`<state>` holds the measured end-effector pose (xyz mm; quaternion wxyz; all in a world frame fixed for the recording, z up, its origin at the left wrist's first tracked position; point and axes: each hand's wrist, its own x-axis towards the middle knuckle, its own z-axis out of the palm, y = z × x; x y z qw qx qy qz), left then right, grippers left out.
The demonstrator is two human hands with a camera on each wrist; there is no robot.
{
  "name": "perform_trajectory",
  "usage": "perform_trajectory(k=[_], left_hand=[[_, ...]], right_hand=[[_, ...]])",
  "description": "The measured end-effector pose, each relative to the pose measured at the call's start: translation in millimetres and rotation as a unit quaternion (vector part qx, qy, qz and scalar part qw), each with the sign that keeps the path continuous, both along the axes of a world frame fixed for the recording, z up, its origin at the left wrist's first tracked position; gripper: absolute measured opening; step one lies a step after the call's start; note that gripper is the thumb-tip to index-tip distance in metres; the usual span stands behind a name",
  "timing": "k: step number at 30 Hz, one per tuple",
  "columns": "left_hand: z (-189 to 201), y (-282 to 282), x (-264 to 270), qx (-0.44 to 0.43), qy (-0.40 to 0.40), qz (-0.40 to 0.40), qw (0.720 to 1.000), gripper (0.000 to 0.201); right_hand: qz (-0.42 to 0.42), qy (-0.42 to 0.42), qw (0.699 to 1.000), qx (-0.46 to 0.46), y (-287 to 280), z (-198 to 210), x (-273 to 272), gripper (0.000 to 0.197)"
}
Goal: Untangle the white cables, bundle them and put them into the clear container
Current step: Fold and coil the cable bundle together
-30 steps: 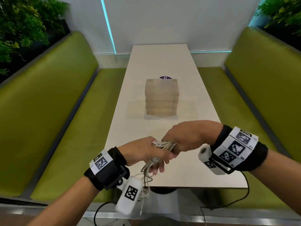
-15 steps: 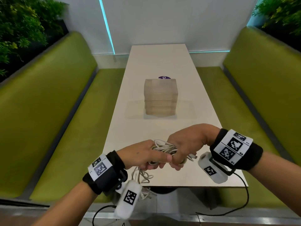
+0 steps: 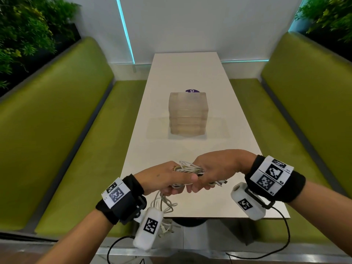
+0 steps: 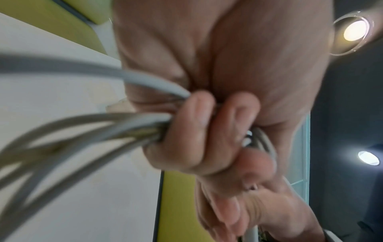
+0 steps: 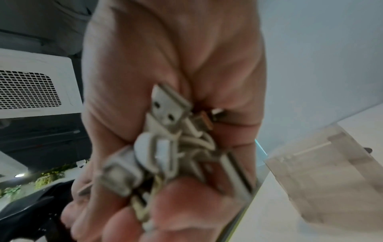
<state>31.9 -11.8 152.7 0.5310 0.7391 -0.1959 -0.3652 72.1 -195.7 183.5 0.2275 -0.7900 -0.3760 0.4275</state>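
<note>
Nearest, below the table edge, loose loops of the cables (image 3: 163, 203) hang from under the left hand (image 3: 163, 178), some trailing past the wrist camera toward the floor. These strands are not yet gathered.

Just above the near end of the table (image 3: 190, 149), both hands meet around the cables. The left hand has its fingers (image 4: 186, 131) curled tight round several strands, the thumb lying along the top. The right hand (image 3: 219, 168) grips the same bunch from the other side, touching the left hand; its wrist view shows a clump of plugs (image 5: 167, 111) and short cable bends pressed into the palm by the curled fingers. A few plug ends poke out beneath the right hand toward the wrist.

Farther along, near the table's middle and well apart from the hands, stands the container (image 3: 187, 113), a clear box with frosted-looking walls. Nothing shows inside it, though its walls blur what they hold. Just behind it a purple disc (image 3: 192, 90) peeks out.

By my reading, the work sits in the bundling stage: part of the cables is gathered in a tidy hank between the hands, while the hanging tails remain to be wound in. After that the whole bundle must go to the container, so the placing step is wholly undone.
</note>
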Motion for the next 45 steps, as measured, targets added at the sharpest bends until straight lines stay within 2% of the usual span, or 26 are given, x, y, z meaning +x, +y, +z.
perform_trajectory(k=[2,4,6,9,13,15,17,20,23,26,28,30,33,35,37,39,42,43,44,45], left_hand=[[-7.5,3.8,-0.1,-0.056,0.01,0.013,0.998,0.073],[-16.7,10.1,-1.3,-0.142,0.065,0.053,0.986,0.079],[-25.1,14.9,-3.2,-0.188,0.087,0.09,0.974,0.063],[-32.0,16.5,-7.2,-0.183,0.063,0.121,0.974,0.036],[-28.1,14.8,-7.9,-0.175,0.04,0.107,0.978,0.032],[-25.1,13.8,-5.1,-0.161,0.012,0.136,0.977,0.024],[-21.3,10.2,-2.4,-0.193,-0.008,0.206,0.959,0.022],[-13.7,2.1,3.3,-0.27,-0.025,0.34,0.9,0.025],[-9.6,-1.7,11.7,-0.295,-0.048,0.416,0.859,0.029],[-7.9,-4.0,14.7,-0.305,-0.037,0.444,0.841,0.035],[-8.6,-6.4,14.3,-0.303,-0.034,0.46,0.834,0.037],[-9.9,-8.7,15.1,-0.293,-0.032,0.479,0.827,0.031],[-8.4,-9.8,15.8,-0.31,-0.014,0.481,0.82,0.02],[-5.5,-9.5,15.9,-0.334,0.005,0.467,0.819,0.026],[-2.7,-6.7,14.9,-0.337,0.007,0.446,0.829,0.031],[-2.0,-2.9,13.3,-0.333,0.007,0.412,0.848,0.044],[-1.6,-0.3,11.4,-0.309,-0.012,0.374,0.874,0.093],[-2.8,-0.5,11.3,-0.302,-0.024,0.369,0.878,0.098],[-3.9,-1.3,11.3,-0.302,-0.033,0.371,0.878,0.096],[-4.0,-2.8,11.2,-0.305,-0.04,0.377,0.874,0.085]], right_hand=[[-0.008,-0.047,0.999,0.0,-2.0,4.9,3.0,0.008],[-0.034,-0.082,0.996,0.006,-7.8,13.0,8.2,0.008],[-0.072,-0.112,0.991,0.025,-15.4,22.3,14.6,0.017],[-0.116,-0.144,0.982,0.049,-23.1,33.4,23.1,0.027],[-0.154,-0.147,0.973,0.086,-29.8,41.6,31.6,0.029],[-0.176,-0.137,0.968,0.11,-32.7,43.2,33.4,0.033],[-0.218,-0.125,0.957,0.145,-31.9,39.8,32.6,0.033],[-0.296,-0.086,0.928,0.21,-20.8,25.9,23.8,0.03],[-0.331,-0.074,0.913,0.226,0.8,2.4,11.0,0.028],[-0.349,-0.081,0.903,0.238,20.1,-16.5,1.9,0.021],[-0.332,-0.079,0.908,0.242,28.0,-21.9,-2.1,0.016],[-0.324,-0.081,0.914,0.23,33.2,-25.4,-4.6,0.02],[-0.344,-0.105,0.903,0.234,39.3,-29.0,-7.0,0.024],[-0.364,-0.096,0.892,0.249,40.0,-30.6,-6.8,0.03],[-0.356,-0.083,0.902,0.228,36.0,-27.9,-5.4,0.027],[-0.335,-0.061,0.917,0.208,31.6,-25.8,-3.6,0.018],[-0.304,-0.012,0.928,0.217,32.4,-21.9,-8.0,0.01],[-0.295,-0.005,0.93,0.221,34.2,-23.1,-8.8,0.007],[-0.284,-0.005,0.932,0.225,35.7,-24.7,-9.2,0.005],[-0.273,-0.009,0.935,0.227,37.0,-25.6,-10.1,0.006]])
